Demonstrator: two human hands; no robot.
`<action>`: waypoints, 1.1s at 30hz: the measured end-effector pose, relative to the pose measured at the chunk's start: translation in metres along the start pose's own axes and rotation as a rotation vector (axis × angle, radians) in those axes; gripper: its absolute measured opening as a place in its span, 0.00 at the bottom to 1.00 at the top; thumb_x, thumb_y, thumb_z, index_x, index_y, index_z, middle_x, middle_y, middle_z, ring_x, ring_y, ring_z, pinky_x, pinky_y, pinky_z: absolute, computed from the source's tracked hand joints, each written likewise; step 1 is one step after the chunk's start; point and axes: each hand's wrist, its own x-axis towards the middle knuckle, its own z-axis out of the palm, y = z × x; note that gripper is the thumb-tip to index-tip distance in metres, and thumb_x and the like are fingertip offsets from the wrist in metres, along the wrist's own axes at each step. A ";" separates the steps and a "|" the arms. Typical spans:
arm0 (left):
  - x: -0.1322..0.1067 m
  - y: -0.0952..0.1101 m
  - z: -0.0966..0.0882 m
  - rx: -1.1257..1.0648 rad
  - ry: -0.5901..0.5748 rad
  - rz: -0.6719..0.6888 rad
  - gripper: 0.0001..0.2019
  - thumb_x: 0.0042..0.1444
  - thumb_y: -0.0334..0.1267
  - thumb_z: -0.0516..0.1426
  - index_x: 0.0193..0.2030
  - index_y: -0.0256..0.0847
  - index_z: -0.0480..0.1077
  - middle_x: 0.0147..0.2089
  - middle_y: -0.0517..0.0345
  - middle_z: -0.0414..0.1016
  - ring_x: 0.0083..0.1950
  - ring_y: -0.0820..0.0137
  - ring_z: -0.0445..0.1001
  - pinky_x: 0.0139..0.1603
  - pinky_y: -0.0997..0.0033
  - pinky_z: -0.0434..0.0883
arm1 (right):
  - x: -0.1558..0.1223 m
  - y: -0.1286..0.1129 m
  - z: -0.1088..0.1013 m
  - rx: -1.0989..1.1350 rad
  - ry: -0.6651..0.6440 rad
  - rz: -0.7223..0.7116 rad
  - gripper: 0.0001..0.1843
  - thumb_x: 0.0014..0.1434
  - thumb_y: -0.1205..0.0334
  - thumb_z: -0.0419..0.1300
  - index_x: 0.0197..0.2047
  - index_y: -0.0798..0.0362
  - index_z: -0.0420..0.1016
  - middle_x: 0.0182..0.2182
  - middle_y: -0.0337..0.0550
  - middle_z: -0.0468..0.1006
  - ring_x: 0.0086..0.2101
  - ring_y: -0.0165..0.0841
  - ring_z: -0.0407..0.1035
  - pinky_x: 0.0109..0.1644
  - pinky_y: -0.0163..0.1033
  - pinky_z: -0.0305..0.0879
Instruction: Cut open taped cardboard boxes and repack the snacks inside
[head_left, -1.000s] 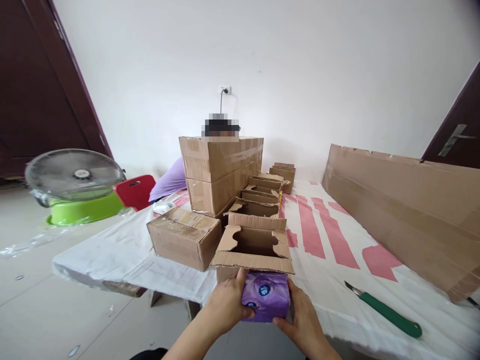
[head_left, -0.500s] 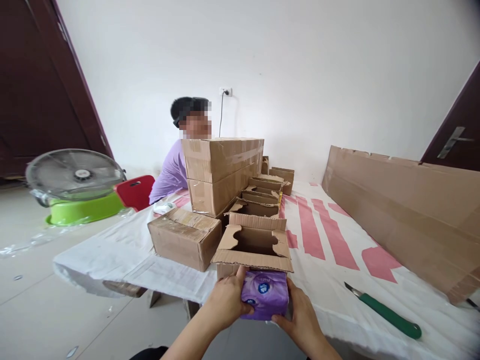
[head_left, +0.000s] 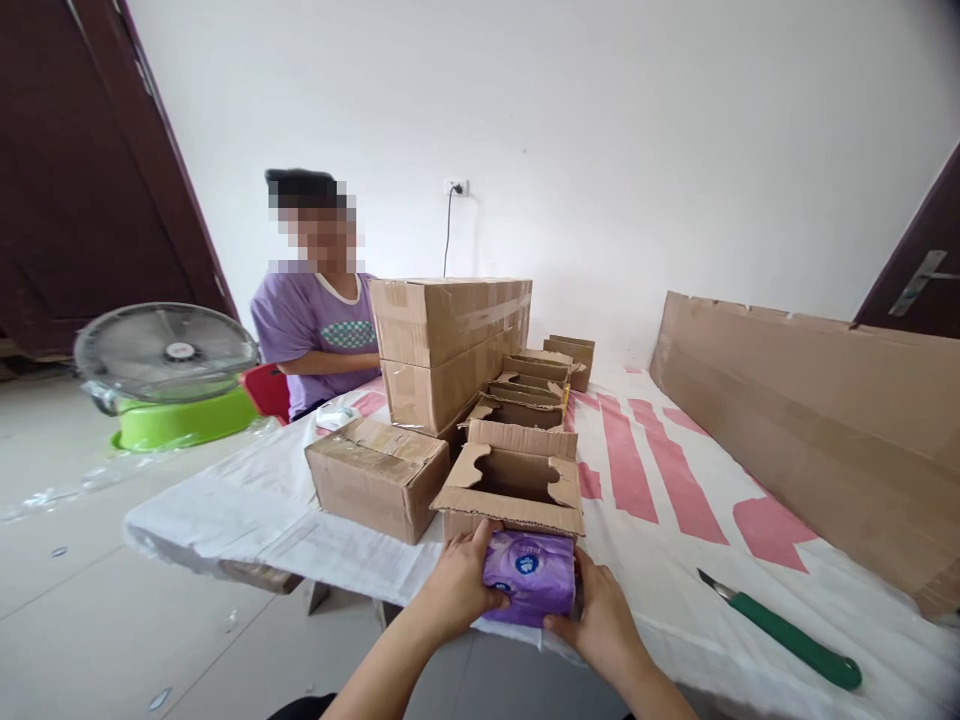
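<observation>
**Purple pack [head_left: 529, 582] gripped btwn 2 hands**

L hand [head_left: 463, 588] & R hand [head_left: 601, 612] grasp opp. sides of pack, held at nr side of open box [head_left: 504, 512], by table [head_left: 259, 535] edge. Taped box [head_left: 375, 482] just left of open box; stacked boxes [head_left: 409, 350] behind. Green-handled knife [head_left: 799, 640] on table, far R, blade out. Person [head_left: 311, 320] in purple tee beside stack.

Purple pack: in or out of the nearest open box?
Out: left hand and right hand hold the purple pack in front of the open box.
</observation>
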 end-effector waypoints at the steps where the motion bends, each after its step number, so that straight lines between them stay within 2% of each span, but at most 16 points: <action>1: 0.001 -0.001 0.001 -0.015 0.009 0.005 0.38 0.40 0.35 0.65 0.61 0.41 0.60 0.51 0.48 0.73 0.56 0.55 0.69 0.53 0.65 0.64 | 0.002 0.000 0.000 0.009 0.006 -0.001 0.44 0.42 0.58 0.69 0.62 0.54 0.60 0.51 0.50 0.75 0.46 0.47 0.69 0.50 0.49 0.63; 5: 0.005 -0.008 0.007 -0.100 0.062 0.048 0.38 0.41 0.32 0.65 0.61 0.43 0.59 0.54 0.49 0.72 0.57 0.57 0.68 0.56 0.66 0.63 | 0.004 0.004 0.008 0.016 0.042 0.007 0.45 0.41 0.57 0.69 0.62 0.57 0.60 0.48 0.51 0.77 0.46 0.48 0.69 0.50 0.50 0.64; 10: 0.010 -0.023 0.017 -0.194 0.113 0.138 0.39 0.44 0.30 0.62 0.64 0.47 0.56 0.59 0.52 0.67 0.62 0.61 0.64 0.61 0.66 0.59 | 0.002 0.009 0.022 -0.008 0.121 0.002 0.42 0.43 0.61 0.66 0.62 0.55 0.61 0.51 0.52 0.74 0.48 0.49 0.68 0.54 0.52 0.63; 13: 0.012 -0.026 0.020 -0.225 0.126 0.138 0.39 0.44 0.30 0.61 0.65 0.48 0.55 0.59 0.53 0.66 0.62 0.62 0.63 0.62 0.66 0.59 | 0.005 0.009 0.019 0.029 0.067 -0.013 0.43 0.44 0.58 0.67 0.63 0.54 0.59 0.52 0.53 0.74 0.50 0.50 0.68 0.54 0.53 0.63; 16: 0.014 -0.026 0.016 -0.208 0.140 0.134 0.37 0.42 0.30 0.62 0.61 0.47 0.60 0.58 0.54 0.68 0.61 0.60 0.64 0.61 0.65 0.60 | 0.011 0.010 0.002 0.122 -0.105 -0.052 0.48 0.44 0.48 0.68 0.65 0.54 0.58 0.53 0.56 0.73 0.51 0.53 0.67 0.54 0.56 0.63; 19: 0.014 -0.028 0.006 -0.238 0.147 0.126 0.34 0.39 0.28 0.63 0.56 0.46 0.63 0.55 0.54 0.71 0.58 0.59 0.67 0.58 0.65 0.62 | 0.018 0.014 -0.026 0.223 -0.313 -0.107 0.52 0.44 0.41 0.68 0.66 0.54 0.57 0.56 0.58 0.70 0.52 0.52 0.67 0.56 0.55 0.63; 21: 0.015 -0.033 -0.003 -0.327 0.129 0.083 0.33 0.39 0.28 0.62 0.56 0.45 0.62 0.52 0.55 0.73 0.54 0.60 0.71 0.54 0.66 0.65 | 0.027 0.020 -0.047 0.235 -0.435 -0.090 0.49 0.46 0.39 0.66 0.65 0.55 0.59 0.58 0.58 0.69 0.53 0.50 0.66 0.57 0.53 0.63; 23: 0.017 -0.038 -0.011 -0.401 0.086 0.014 0.34 0.40 0.28 0.61 0.56 0.44 0.60 0.51 0.56 0.74 0.51 0.61 0.73 0.52 0.67 0.66 | 0.042 0.028 -0.067 0.208 -0.496 -0.040 0.43 0.50 0.38 0.63 0.62 0.55 0.64 0.58 0.58 0.69 0.55 0.49 0.66 0.58 0.53 0.63; 26: 0.021 -0.043 -0.013 -0.371 0.058 -0.043 0.35 0.37 0.27 0.61 0.56 0.41 0.60 0.55 0.52 0.70 0.55 0.59 0.71 0.55 0.66 0.65 | 0.080 0.040 -0.093 0.151 -0.407 -0.003 0.36 0.55 0.38 0.58 0.59 0.52 0.67 0.58 0.56 0.69 0.57 0.49 0.64 0.59 0.54 0.62; 29: 0.025 -0.041 -0.007 -0.311 0.072 -0.050 0.34 0.36 0.27 0.60 0.55 0.41 0.61 0.61 0.48 0.64 0.58 0.58 0.68 0.57 0.64 0.65 | 0.136 0.042 -0.110 0.098 -0.179 -0.014 0.36 0.56 0.37 0.56 0.60 0.51 0.64 0.60 0.55 0.67 0.59 0.47 0.62 0.61 0.56 0.59; 33: 0.025 -0.039 -0.002 -0.294 0.027 -0.087 0.35 0.36 0.28 0.59 0.56 0.42 0.62 0.62 0.49 0.63 0.57 0.59 0.70 0.57 0.65 0.66 | 0.227 0.017 -0.118 0.040 0.098 -0.100 0.40 0.52 0.38 0.60 0.62 0.51 0.60 0.61 0.56 0.65 0.59 0.47 0.62 0.61 0.55 0.60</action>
